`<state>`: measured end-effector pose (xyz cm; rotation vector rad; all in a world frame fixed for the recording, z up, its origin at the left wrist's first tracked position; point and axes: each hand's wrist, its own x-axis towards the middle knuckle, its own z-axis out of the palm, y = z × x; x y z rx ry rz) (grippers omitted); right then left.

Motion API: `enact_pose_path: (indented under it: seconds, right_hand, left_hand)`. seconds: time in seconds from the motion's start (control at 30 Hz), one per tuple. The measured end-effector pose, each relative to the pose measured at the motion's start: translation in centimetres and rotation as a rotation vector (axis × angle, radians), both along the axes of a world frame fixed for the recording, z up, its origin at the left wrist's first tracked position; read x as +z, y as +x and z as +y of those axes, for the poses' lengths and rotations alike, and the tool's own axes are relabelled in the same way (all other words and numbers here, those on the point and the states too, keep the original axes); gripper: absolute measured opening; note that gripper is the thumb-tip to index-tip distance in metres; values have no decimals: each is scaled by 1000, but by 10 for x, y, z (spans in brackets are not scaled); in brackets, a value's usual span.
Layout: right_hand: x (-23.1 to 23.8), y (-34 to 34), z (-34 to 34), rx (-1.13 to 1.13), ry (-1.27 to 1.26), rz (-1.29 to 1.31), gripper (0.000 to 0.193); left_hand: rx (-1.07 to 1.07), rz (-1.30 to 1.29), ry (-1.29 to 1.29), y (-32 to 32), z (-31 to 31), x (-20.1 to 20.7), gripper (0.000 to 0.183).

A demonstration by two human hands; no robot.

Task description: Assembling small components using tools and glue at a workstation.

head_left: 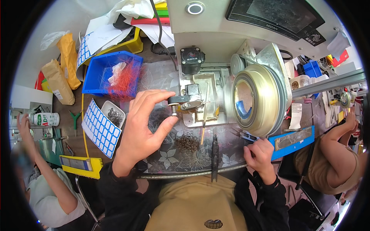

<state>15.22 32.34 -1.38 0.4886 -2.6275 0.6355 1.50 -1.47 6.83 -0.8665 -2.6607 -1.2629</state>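
The small metal clamp (191,104) stands at the middle of the table (162,158), on the near left part of the machine, with a spring bolt (174,109) at its left end. The left hand (143,133) curves around that end, thumb and fingers spread wide, fingertips on the far side and thumb on the near side of the bolt; whether the skin touches it cannot be told. The right hand (260,154) is curled at the near right, beside a small metal hand tool (247,135); whether it grips the tool cannot be told.

For good control here, I would bring thumb and finger squarely onto the bolt and press evenly, since a sideways push could tilt the spring. Keeping the right wrist low and steady should help with fine work.

To the right of the clamp stands a large pale gold wheel (266,101); fingers and sleeves are best kept off its rim. A thin wooden stick (203,129) points toward the near edge, and left of it lies a tangled heap of dark wire pieces (187,142), better not brushed by the left wrist. Farther left are a white dish (122,114), a sheet of blue-framed labels (101,129) and a blue bin (94,77) holding red strands (124,79).
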Motion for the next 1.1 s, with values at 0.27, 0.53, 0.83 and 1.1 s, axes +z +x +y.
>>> enact_pose_path:
  seconds: [0.27,0.53,0.83,1.1]
  right_hand:
    - [5,-6,-19,-240,141,-117,36]
    - [-5,-6,-19,-216,98,-74,25]
    - [7,0,-26,-135,-147,-88,15]
    - [46,9,-53,-48,-629,-692,11]
  left_hand:
    - [-63,72,-86,-2,7,21,40]
    - [-23,260,-185,-5,25,31,23]
    - [-2,377,-230,3,36,39,13]
    - [-159,37,24,4,41,31,11]
